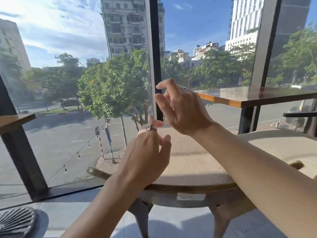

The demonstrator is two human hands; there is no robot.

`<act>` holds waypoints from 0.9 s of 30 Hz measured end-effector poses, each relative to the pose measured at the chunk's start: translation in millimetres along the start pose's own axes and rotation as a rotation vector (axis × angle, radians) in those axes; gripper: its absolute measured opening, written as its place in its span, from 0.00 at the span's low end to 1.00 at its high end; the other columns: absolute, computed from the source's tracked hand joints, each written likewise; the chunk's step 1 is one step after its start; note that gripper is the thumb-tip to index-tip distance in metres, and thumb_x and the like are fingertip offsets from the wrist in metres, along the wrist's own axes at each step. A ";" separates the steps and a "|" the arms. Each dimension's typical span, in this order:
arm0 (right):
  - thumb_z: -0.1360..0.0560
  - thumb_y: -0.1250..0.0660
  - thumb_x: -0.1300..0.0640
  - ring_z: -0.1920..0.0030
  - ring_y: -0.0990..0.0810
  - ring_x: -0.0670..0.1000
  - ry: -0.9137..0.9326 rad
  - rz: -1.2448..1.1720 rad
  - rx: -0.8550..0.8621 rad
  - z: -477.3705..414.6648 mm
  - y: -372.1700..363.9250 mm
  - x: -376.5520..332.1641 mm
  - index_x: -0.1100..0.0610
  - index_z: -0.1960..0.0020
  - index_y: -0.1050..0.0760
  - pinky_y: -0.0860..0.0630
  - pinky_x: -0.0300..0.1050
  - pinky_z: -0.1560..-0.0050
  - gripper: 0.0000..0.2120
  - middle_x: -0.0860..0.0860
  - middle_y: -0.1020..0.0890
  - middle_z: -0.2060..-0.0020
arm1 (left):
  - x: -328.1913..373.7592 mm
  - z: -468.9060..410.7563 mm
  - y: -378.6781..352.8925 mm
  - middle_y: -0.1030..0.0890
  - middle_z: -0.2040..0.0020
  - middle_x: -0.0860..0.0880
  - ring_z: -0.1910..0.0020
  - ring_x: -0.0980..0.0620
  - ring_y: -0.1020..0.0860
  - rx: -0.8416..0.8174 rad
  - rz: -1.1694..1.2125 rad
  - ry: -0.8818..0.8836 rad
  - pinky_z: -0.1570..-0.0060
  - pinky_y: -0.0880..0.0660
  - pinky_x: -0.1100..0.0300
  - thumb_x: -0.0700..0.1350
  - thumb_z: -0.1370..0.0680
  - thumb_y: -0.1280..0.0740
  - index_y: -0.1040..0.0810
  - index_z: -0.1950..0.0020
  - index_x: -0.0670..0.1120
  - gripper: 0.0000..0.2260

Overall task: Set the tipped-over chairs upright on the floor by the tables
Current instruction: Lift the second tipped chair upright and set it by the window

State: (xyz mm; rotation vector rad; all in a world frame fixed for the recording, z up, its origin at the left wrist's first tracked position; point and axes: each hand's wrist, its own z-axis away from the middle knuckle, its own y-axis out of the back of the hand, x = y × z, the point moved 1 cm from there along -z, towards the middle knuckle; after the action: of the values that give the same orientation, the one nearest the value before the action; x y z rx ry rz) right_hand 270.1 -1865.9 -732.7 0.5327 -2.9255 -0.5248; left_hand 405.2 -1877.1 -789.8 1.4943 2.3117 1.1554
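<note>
A wooden chair [193,162] with a beige woven seat stands upright on its legs right in front of me, seat facing up. My left hand [147,155], with a ring on one finger, hovers over the seat's left edge, fingers apart and holding nothing. My right hand [180,110] is raised higher above the seat's far edge, fingers spread and empty. A second beige seat [281,145] shows at the right, partly hidden behind my right forearm.
A wooden table [253,97] on a black post stands at the right by the glass wall. Another tabletop [15,121] on a dark leg is at the left. A striped cushion [15,222] lies at the bottom left. Grey floor runs along the window.
</note>
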 end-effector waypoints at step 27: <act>0.22 0.47 0.42 0.56 0.19 0.61 -0.491 0.111 -0.475 -1.1 -40.9 87.8 0.58 0.31 0.45 0.22 0.50 0.60 0.27 0.61 0.22 0.48 | -53.8 -144.5 -56.7 0.19 0.61 0.46 0.60 0.44 0.20 -0.326 0.026 0.437 0.60 0.25 0.54 0.51 0.19 0.45 0.26 0.45 0.43 0.15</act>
State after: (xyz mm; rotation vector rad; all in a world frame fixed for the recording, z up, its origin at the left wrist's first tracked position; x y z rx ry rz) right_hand 201.7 -1933.9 -741.4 0.1951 -3.0543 -1.4614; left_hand 318.2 -2008.3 -742.5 1.2531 2.1951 1.9193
